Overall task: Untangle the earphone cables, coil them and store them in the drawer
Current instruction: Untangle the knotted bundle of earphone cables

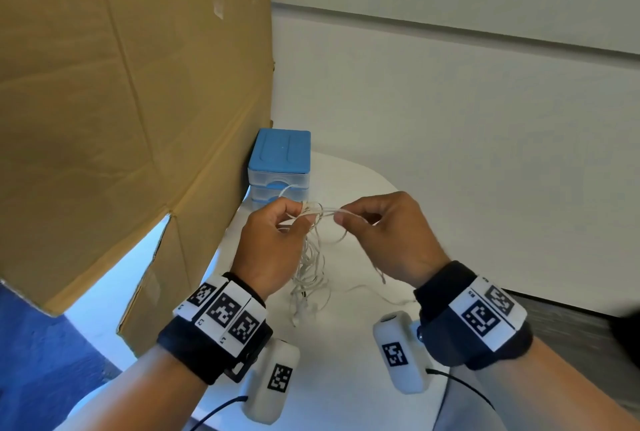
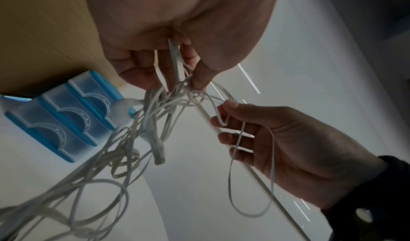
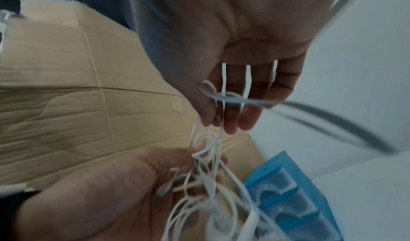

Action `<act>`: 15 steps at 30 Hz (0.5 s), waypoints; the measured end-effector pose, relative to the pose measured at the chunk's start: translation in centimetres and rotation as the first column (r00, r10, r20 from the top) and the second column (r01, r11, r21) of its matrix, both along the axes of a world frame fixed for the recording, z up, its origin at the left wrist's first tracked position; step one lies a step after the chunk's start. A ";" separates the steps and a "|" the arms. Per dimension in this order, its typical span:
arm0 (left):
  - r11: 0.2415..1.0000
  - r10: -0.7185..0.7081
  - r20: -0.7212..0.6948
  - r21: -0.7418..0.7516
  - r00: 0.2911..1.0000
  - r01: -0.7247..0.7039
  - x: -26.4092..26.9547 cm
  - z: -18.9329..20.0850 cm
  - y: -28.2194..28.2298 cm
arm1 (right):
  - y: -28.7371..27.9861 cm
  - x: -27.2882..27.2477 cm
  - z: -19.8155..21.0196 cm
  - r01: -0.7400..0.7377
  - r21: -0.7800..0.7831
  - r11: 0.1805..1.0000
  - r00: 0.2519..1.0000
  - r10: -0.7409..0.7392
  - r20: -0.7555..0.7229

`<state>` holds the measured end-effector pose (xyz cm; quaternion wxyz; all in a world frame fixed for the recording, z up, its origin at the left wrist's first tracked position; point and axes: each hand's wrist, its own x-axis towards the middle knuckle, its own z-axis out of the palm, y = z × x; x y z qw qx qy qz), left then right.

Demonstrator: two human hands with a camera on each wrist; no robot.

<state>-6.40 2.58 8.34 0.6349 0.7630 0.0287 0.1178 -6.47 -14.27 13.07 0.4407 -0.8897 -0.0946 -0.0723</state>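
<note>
A tangle of thin white earphone cables point(image 1: 311, 264) hangs from both hands over the white table point(image 1: 346, 378), its lower loops lying on the tabletop. My left hand point(image 1: 277, 240) grips the knotted upper part of the cables point(image 2: 177, 94) between thumb and curled fingers. My right hand point(image 1: 377, 226) pinches a single strand point(image 3: 224, 95) drawn out to the right of the knot. A small blue drawer unit point(image 1: 280, 164) with translucent drawers stands behind the hands; its drawers point(image 2: 66, 122) look closed.
A large cardboard sheet point(image 1: 121, 101) leans at the left, right beside the drawer unit. A white wall point(image 1: 450, 101) rises behind the table. The table's curved right edge point(image 1: 398, 188) meets a darker floor point(image 1: 571, 319).
</note>
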 end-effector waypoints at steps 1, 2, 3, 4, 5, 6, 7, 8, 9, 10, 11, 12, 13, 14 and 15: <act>1.000 0.001 -0.006 0.020 1.000 -0.001 0.1 -0.1 0.1 | -0.3 0.1 0.1 0.012 -0.026 1.000 1.000 -0.011 0.023; 0.999 0.000 -0.019 0.034 1.000 0.001 0.1 -0.1 0.1 | -0.6 0.1 0.3 0.021 -0.070 0.997 0.998 -0.017 0.053; 0.999 0.002 -0.037 0.048 0.999 0.000 0.1 -0.2 0.2 | -0.8 0.1 0.4 0.035 -0.117 0.992 0.996 -0.026 0.082; 0.998 0.006 -0.055 0.059 0.998 -0.002 0.2 -0.3 0.3 | -0.9 0.1 0.6 0.055 -0.149 0.987 0.994 -0.039 0.106; 0.997 0.014 -0.067 0.071 0.998 -0.009 0.3 -0.4 0.3 | -0.9 0.0 0.8 0.074 -0.159 0.984 0.992 -0.055 0.118; 0.997 0.027 -0.071 0.079 0.997 -0.021 0.4 -0.5 0.4 | -1.0 -0.1 1.0 0.086 -0.144 0.986 0.991 -0.069 0.116; 0.996 0.039 -0.074 0.082 0.997 -0.033 0.4 -0.4 0.4 | -1.0 -0.2 1.3 0.085 -0.103 0.991 0.992 -0.075 0.101; 0.996 0.045 -0.087 0.078 0.995 -0.039 0.4 -0.4 0.5 | -1.0 -0.2 1.5 0.071 -0.039 0.997 0.995 -0.068 0.073; 0.997 0.043 -0.097 0.068 0.994 -0.037 0.4 -0.3 0.5 | -0.9 -0.2 1.8 0.050 0.040 0.998 0.998 -0.051 0.042; 0.998 0.041 -0.096 0.056 0.995 -0.036 0.3 -0.3 0.7 | -0.9 -0.2 2.1 0.032 0.130 0.991 0.999 -0.033 0.012; 0.998 0.042 -0.086 0.053 0.995 -0.038 0.3 -0.3 0.8 | -1.0 -0.2 2.3 0.022 0.228 0.973 1.000 -0.016 -0.027; 0.998 0.042 -0.072 0.059 0.996 -0.038 0.4 -0.3 0.8 | -1.0 -0.1 2.6 0.022 0.330 0.944 0.997 0.005 -0.083; 0.997 0.042 -0.060 0.064 0.997 -0.039 0.4 -0.3 0.9 | -1.0 0.0 2.8 0.035 0.430 0.902 0.988 0.034 -0.150; 0.997 0.039 -0.048 0.064 0.998 -0.036 0.5 -0.3 0.8 | -1.0 0.0 3.0 0.057 0.524 0.850 0.974 0.067 -0.214; 0.998 0.033 -0.035 0.060 0.999 -0.031 0.5 -0.3 0.8 | -1.0 0.1 3.1 0.081 0.604 0.793 0.960 0.102 -0.262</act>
